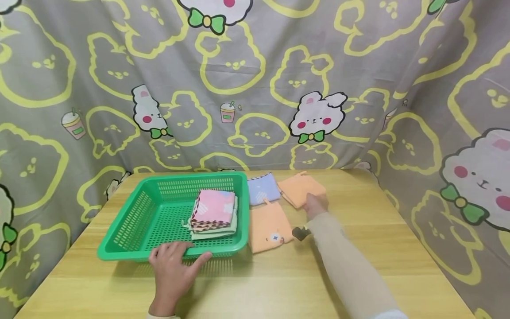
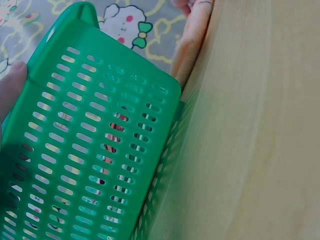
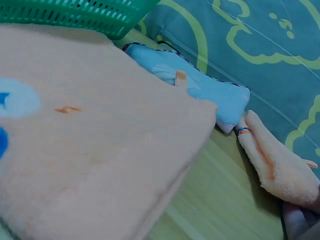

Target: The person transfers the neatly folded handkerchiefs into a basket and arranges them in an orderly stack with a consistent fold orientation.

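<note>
My left hand [image 1: 172, 270] grips the near rim of a green plastic basket [image 1: 115, 230], its fingers over the edge. Inside the basket's right half, pink folded towels [image 1: 215, 206] with striped edging lie on a pale green towel [image 1: 217, 234]. At the back right, my right hand [image 1: 316, 206] pinches the near corner of a folded orange towel [image 1: 300, 188]; in the right wrist view that towel [image 3: 280, 170] is slightly raised there, and most of the hand is out of frame. Another orange towel [image 1: 268, 223], with a bear face, lies flat beside the basket.
A folded blue towel [image 1: 264, 189] lies between the basket and the held orange towel. All stand on a wooden table [image 1: 279, 288]. A grey curtain [image 1: 255, 88] with rabbit prints hangs behind the table and along its sides.
</note>
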### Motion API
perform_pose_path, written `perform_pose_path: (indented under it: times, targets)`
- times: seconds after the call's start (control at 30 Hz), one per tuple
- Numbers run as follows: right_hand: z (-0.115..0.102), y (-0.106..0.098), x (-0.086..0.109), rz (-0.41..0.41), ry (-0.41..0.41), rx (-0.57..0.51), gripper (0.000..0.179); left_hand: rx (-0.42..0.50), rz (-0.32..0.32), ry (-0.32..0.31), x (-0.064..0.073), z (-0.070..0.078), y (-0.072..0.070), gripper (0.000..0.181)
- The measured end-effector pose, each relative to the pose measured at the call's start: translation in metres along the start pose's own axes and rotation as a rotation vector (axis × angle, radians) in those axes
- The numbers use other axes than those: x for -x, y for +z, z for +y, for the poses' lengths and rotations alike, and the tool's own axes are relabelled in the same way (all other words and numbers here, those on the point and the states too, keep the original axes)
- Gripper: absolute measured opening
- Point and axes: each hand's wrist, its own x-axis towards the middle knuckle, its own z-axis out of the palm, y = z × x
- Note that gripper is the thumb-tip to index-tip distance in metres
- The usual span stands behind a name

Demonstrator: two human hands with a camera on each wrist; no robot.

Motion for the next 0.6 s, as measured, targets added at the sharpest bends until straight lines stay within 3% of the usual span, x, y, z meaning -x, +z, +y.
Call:
perform_pose_path:
  times: [0.23, 0.6]
  targets:
    - [0.003, 0.003, 0.003, 0.098, -0.076, 0.167, 0.052, 0.003, 0.007, 0.008, -0.001, 0.0, -0.001, 0.069]
    - [0.001, 0.008, 0.01, 0.046, -0.018, 0.093, 0.068, 0.004, 0.031, 0.028, 0.0, 0.0, 0.0, 0.068]
